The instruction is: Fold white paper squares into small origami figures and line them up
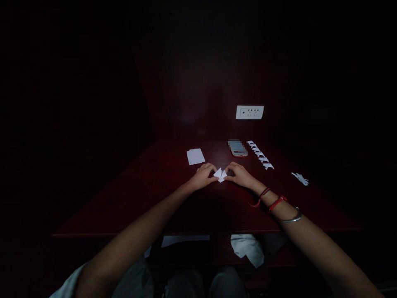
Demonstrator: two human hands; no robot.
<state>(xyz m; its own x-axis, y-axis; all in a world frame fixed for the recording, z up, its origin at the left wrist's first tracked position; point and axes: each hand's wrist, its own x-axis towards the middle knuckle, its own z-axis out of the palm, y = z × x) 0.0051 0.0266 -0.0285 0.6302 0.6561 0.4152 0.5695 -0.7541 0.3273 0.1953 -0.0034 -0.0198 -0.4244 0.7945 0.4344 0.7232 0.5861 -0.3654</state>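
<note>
Between my two hands is a small piece of folded white paper [220, 175], with pointed flaps and a notch at its top middle. My left hand [204, 175] pinches its left corner between thumb and fingers. On the opposite side my right hand [239, 174] grips the right corner in the same way. The paper is held just over the dark red table [149, 198]. Red cord bracelets [277, 203] and a silver bangle [294, 217] circle my right forearm.
A stack of white paper squares [195, 157] lies beyond my left hand. Farther right are a phone [238, 148], a row of folded white paper pieces [259, 155] and a small pile of paper strips [300, 179]. A socket panel [249, 112] is on the wall.
</note>
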